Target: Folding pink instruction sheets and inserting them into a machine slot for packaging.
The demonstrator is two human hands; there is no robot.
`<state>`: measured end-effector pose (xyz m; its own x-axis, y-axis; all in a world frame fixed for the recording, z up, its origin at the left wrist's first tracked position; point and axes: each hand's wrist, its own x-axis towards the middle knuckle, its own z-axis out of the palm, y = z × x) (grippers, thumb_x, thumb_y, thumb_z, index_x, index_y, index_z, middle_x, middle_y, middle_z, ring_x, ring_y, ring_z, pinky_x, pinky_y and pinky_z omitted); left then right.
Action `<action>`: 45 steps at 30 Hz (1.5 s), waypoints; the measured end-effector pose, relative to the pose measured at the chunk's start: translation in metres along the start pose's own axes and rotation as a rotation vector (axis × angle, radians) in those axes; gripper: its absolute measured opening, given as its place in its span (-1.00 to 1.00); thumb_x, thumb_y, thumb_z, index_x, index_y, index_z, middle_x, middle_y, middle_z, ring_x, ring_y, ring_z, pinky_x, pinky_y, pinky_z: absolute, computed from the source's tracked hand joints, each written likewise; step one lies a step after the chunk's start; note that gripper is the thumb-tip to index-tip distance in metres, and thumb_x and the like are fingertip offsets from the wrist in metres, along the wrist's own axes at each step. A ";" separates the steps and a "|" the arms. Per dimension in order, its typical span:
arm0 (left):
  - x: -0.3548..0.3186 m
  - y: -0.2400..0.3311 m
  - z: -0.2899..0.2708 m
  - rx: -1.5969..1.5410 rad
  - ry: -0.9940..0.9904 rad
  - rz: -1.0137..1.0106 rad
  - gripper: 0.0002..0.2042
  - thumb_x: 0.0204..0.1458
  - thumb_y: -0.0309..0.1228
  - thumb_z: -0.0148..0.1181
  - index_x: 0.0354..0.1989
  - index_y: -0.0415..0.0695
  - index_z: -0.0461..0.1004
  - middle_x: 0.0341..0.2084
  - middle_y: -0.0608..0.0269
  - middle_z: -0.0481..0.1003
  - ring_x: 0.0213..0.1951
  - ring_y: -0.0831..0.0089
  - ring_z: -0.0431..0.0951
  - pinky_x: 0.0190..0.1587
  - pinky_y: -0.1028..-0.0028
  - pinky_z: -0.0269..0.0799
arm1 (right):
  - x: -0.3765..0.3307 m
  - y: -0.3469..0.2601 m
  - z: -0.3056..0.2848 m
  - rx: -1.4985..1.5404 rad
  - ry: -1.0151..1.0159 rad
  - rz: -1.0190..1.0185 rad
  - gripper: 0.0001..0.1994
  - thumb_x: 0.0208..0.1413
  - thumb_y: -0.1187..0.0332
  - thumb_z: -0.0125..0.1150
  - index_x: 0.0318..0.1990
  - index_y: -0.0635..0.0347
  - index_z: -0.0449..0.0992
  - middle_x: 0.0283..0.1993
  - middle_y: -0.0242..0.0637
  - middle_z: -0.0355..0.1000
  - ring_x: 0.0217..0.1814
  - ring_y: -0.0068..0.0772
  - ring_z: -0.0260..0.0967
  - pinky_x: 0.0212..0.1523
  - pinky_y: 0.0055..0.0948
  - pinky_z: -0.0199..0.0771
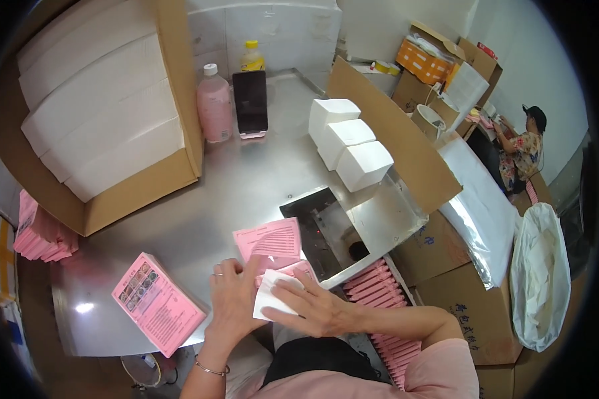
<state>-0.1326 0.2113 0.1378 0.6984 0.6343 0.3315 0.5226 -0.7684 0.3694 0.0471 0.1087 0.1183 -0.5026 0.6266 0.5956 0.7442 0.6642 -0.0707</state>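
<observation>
At the table's near edge my left hand (236,292) is closed on a pink printed plastic packet (271,239), whose flap lies spread over the metal top. My right hand (319,309) grips a small wad of folded white tissues (273,299), its fingers lying across the top. The tissues rest against the packet's near part, between both hands; how far they are inside it is hidden. Left of my left hand lies a thick stack of flat pink packets (158,302). Beyond my right hand stand three blocks of white tissues (353,143).
A cardboard box (140,189) holding long white tissue rolls or stacks stands at left. A phone (250,103) leans near a pink bottle (214,106). A dark rectangular opening (319,226) sits in the tabletop. Filled pink packs (386,312) line a box below right. Another person (522,146) sits far right.
</observation>
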 end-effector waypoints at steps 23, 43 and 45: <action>-0.110 -0.077 -0.076 0.389 0.234 -0.574 -0.68 -0.05 -0.55 0.17 -0.07 -0.16 0.36 -0.09 0.00 0.37 0.09 0.03 0.28 0.27 0.06 0.05 | -0.028 0.202 -0.066 -0.579 0.237 0.746 -0.47 -0.23 0.24 0.42 -0.01 0.15 0.47 0.11 -0.07 0.29 0.21 0.10 0.20 0.16 0.04 0.25; -0.013 -0.010 0.026 0.079 0.109 -0.031 -0.73 0.04 -0.52 0.28 -0.08 -0.23 0.43 -0.28 0.02 0.43 -0.23 0.03 0.42 -0.24 0.15 0.29 | -0.034 0.132 -0.078 -0.585 0.202 0.857 -0.85 0.09 0.44 0.20 -0.22 0.29 0.59 -0.15 -0.06 0.47 -0.10 -0.01 0.42 -0.01 -0.08 0.36; -0.007 0.000 0.039 -0.128 0.178 0.034 -0.80 0.03 -0.54 0.26 -0.20 -0.21 0.41 -0.31 0.06 0.44 -0.22 0.04 0.41 -0.22 0.08 0.28 | -0.033 0.134 -0.079 -0.572 0.290 0.852 -0.76 0.02 0.55 0.20 -0.11 0.30 0.56 -0.02 -0.01 0.47 0.00 0.08 0.43 0.09 -0.01 0.36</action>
<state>-0.1183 0.2036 0.1012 0.6115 0.6219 0.4892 0.4262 -0.7798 0.4586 0.1984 0.1443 0.1523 0.3486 0.6232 0.7000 0.9349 -0.2848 -0.2120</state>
